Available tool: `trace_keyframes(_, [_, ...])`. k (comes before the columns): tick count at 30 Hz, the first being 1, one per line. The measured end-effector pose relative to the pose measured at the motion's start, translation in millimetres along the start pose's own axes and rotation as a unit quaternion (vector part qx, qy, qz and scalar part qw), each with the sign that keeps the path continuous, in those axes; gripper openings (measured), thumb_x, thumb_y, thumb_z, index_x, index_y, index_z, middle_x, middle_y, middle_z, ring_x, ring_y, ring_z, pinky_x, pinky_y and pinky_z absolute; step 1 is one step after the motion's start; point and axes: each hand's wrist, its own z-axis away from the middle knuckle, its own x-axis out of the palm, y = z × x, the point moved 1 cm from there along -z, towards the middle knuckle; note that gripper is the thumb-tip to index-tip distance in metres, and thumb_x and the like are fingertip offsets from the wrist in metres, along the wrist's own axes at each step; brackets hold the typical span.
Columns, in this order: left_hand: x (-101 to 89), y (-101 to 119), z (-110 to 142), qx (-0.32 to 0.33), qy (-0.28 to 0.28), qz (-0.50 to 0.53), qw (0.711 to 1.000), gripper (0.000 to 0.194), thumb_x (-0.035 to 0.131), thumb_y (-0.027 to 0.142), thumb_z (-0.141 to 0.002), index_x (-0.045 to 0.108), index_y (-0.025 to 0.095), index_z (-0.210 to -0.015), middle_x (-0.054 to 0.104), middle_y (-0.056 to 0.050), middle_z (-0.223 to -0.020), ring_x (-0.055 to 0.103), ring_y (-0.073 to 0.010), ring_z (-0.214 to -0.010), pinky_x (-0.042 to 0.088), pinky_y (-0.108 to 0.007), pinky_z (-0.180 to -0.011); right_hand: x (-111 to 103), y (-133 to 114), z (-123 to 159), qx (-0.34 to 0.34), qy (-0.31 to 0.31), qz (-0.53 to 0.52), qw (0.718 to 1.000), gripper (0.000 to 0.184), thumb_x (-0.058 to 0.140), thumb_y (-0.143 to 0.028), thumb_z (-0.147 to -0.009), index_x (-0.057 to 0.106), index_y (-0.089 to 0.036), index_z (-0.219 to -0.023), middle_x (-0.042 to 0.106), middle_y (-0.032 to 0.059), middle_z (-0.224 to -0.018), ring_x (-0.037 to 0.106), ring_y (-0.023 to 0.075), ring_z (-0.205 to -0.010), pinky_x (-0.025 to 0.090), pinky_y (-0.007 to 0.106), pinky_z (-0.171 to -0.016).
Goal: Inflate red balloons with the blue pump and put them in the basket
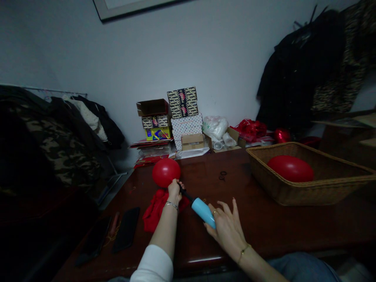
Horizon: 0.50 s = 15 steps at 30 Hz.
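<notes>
My left hand (174,189) is closed around the neck of an inflated red balloon (166,172), where it meets the black nozzle of a hand pump. The light-blue balloon pump (203,212) slants down toward me on the right. Its near end lies between the thumb and forefinger of my right hand (227,225), while the other fingers stretch outward. Below my left wrist, a heap of red cloth-like material (155,213) rests on the table; whether it is a bag or fabric I cannot tell.
A wicker basket (311,196) with another red balloon (290,168) stands at the right of the brown table (264,231). Dark loops (222,176) lie mid-table. Two dark flat objects, one a phone-like slab (127,229), lie at left. Stacked boxes (186,131) line the back.
</notes>
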Motion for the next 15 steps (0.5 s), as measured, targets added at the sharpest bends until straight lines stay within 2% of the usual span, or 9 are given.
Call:
trace_keyframes(7, [-3.6, 10.0, -6.3, 0.003, 0.000, 0.015, 1.000, 0.016, 0.043, 0.012, -0.077, 0.040, 0.018, -0.063, 0.039, 0.006, -0.045, 0.038, -0.0059, -0.033, 0.029, -0.016, -0.035, -18.8, 16.1, 26.7, -0.010, -0.004, -0.025, 1.000, 0.043, 0.054, -0.038, -0.078, 0.057, -0.020, -0.116, 0.068, 0.0047, -0.094, 0.049, 0.0272, -0.111, 0.001, 0.054, -0.108])
trace_keyframes(15, [2.7, 4.7, 2.2, 0.004, 0.004, 0.016, 1.000, 0.016, 0.040, 0.011, -0.077, 0.040, 0.018, -0.062, 0.040, 0.006, -0.044, 0.038, -0.0063, -0.032, 0.029, -0.017, -0.035, -17.6, 10.8, 13.0, 0.002, -0.005, -0.014, 1.000, 0.040, 0.055, -0.037, -0.078, 0.059, -0.019, -0.113, 0.068, 0.0058, -0.093, 0.047, 0.0271, -0.112, 0.000, 0.055, -0.108])
